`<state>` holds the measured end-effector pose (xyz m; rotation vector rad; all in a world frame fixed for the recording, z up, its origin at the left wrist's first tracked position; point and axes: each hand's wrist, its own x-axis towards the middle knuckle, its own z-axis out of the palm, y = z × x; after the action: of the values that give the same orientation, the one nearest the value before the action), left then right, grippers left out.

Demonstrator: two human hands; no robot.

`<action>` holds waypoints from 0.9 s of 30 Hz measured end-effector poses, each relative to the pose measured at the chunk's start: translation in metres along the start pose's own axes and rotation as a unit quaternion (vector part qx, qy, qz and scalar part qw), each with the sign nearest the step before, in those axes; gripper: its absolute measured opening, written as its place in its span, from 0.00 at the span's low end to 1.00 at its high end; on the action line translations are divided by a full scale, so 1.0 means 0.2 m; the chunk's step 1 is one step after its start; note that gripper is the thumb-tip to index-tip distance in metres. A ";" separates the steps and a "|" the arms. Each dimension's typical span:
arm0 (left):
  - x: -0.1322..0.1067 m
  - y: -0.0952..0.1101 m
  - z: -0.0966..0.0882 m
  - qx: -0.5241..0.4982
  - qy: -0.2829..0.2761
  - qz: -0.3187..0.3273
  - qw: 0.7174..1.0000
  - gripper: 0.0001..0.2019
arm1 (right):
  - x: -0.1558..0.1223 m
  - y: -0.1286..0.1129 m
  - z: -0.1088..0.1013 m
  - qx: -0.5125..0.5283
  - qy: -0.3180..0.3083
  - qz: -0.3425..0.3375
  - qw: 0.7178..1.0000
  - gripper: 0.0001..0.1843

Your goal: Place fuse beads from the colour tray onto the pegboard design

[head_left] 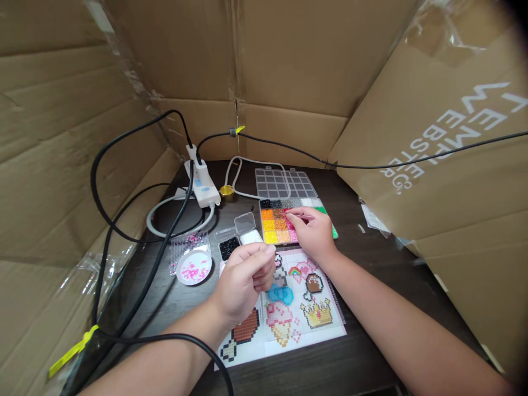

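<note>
1. Cardboard walls (313, 60) close in the dark tabletop (371, 258) on three sides.
2. We see the pattern sheet (313, 324) lying nearest us, its left part covered by our left hand (245, 278).
3. Beyond the sheet sits the bead box (275, 224), long axis left to right, lid thrown back.
4. Our right hand (314, 231) rests at the box's right end and is the nearer one to it. It grips a thin tool (296, 215) pointing left into a pink compartment.
5. The left hand hovers curled shut, fingertips pinched together. Whether a bead sits between them we cannot tell.
6. Left of it lies a white dish (193, 267) of pink beads, well apart from the box.
</note>
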<state>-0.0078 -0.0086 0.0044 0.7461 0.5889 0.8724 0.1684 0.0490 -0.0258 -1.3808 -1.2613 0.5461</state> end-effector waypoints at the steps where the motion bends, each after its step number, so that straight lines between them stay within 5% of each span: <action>1: 0.00 0.00 0.00 0.000 0.000 0.000 1.000 0.22 | 0.00 0.00 0.00 0.001 0.002 0.003 1.000 0.06; 27: 0.00 0.01 0.01 -0.001 0.001 0.000 1.000 0.22 | 0.00 -0.01 -0.01 0.001 0.007 0.025 1.000 0.05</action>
<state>-0.0073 -0.0081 0.0057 0.7438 0.5895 0.8733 0.1685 0.0480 -0.0235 -1.4146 -1.2164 0.5708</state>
